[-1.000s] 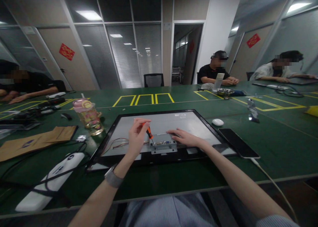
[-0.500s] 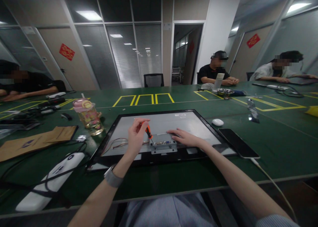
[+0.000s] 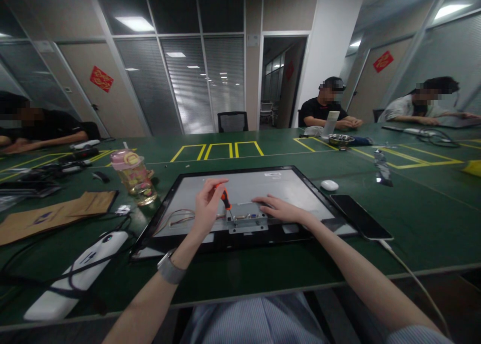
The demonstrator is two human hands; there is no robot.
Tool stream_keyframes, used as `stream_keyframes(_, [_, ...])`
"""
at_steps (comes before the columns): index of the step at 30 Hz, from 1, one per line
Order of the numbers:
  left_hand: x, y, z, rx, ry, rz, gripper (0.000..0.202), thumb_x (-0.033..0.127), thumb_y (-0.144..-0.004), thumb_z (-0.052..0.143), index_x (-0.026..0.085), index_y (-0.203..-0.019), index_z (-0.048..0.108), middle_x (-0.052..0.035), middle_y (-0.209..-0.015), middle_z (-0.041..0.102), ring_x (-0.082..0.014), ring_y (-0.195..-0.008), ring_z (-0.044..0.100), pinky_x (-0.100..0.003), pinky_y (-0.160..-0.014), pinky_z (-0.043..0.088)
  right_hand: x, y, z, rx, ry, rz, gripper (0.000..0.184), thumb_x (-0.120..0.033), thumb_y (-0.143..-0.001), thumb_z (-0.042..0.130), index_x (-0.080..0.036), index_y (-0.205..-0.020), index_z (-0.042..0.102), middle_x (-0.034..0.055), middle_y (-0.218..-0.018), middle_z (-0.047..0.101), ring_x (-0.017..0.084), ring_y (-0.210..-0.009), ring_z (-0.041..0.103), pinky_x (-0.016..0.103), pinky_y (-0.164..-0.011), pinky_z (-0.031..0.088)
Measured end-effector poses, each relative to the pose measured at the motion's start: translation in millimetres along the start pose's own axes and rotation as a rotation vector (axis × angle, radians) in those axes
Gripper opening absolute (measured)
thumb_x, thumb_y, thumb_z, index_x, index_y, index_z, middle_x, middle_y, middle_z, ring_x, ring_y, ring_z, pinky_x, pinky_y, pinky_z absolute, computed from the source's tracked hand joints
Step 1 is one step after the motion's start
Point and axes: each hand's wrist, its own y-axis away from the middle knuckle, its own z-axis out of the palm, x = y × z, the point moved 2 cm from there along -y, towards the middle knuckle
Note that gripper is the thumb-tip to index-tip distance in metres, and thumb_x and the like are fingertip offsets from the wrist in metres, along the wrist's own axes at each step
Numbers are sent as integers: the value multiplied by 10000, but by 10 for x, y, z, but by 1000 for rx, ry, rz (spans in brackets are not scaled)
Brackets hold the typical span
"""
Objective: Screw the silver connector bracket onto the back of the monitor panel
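Observation:
A monitor panel (image 3: 285, 181) lies back-up on the green table (image 3: 432, 218) in front of me. My left hand (image 3: 206, 208) is closed around an orange-handled screwdriver (image 3: 226, 200), whose tip points down at a small metal connector board (image 3: 248, 221) near the panel's front edge. My right hand (image 3: 278, 208) lies flat with its fingers spread on the panel, just right of that board. Thin wires (image 3: 176, 217) run along the panel to the left of the board.
A pink-lidded bottle (image 3: 134, 176) stands left of the panel, with brown paper (image 3: 56, 213) and a white case with cables (image 3: 75, 274) beyond. A white mouse (image 3: 329, 185) and a phone (image 3: 361, 216) lie to the right. Three other people sit around the table.
My left hand's fingers have shifted slightly on the screwdriver handle, as in a twist. The right hand and the panel have stayed put.

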Motion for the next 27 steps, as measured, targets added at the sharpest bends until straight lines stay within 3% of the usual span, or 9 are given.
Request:
stream_keyframes(6, [9, 11, 29, -88, 220, -72, 277, 324, -866, 491, 167, -1056, 617, -67, -914, 643, -170, -854, 619, -326, -828, 483, -27, 11, -13, -3, -7, -7, 521, -490, -914, 308, -204, -1338, 411, 51, -1369, 454, 227, -1272, 378, 407, -1118, 157])
stream_keyframes(11, [-5, 17, 47, -141, 275, -84, 296, 310, -884, 459, 182, -1117, 588, -90, -1030, 624, -185, -903, 612, -357, -823, 503, -43, 13, -20, -12, -8, -17, 532, -483, -919, 302, -174, -1339, 407, 64, -1372, 449, 221, -1275, 375, 398, -1125, 133])
stream_keyframes(18, [44, -2, -5, 9, -61, 13, 173, 260, -736, 662, 192, -893, 681, -21, -852, 551, -105, -731, 537, -205, -666, 467, 8, 5, -2, -11, -30, 23, 519, -511, -908, 315, -243, -1344, 402, 24, -1386, 433, 243, -1313, 317, 438, -1120, 133])
stream_keyframes(23, [15, -17, 5, -38, 139, -62, 285, 307, -856, 474, 183, -1046, 648, -77, -1026, 595, -168, -901, 586, -304, -788, 496, -21, 8, -13, 2, -18, -11, 523, -498, -910, 318, -209, -1334, 419, 48, -1359, 464, 242, -1264, 382, 419, -1111, 171])
stream_keyframes(25, [-6, -14, 9, -61, 207, -92, 315, 306, -859, 469, 184, -1114, 608, -87, -1039, 611, -177, -888, 605, -344, -801, 503, -27, 10, -15, 4, -11, -11, 518, -489, -911, 322, -202, -1330, 424, 53, -1351, 472, 244, -1251, 392, 417, -1104, 190])
stream_keyframes(27, [-12, -11, -1, -43, 142, -81, 309, 291, -832, 530, 194, -1116, 604, -69, -979, 619, -153, -832, 606, -317, -778, 504, -25, 12, -14, 4, -13, -3, 514, -487, -911, 323, -209, -1331, 422, 47, -1353, 468, 245, -1257, 381, 419, -1099, 202])
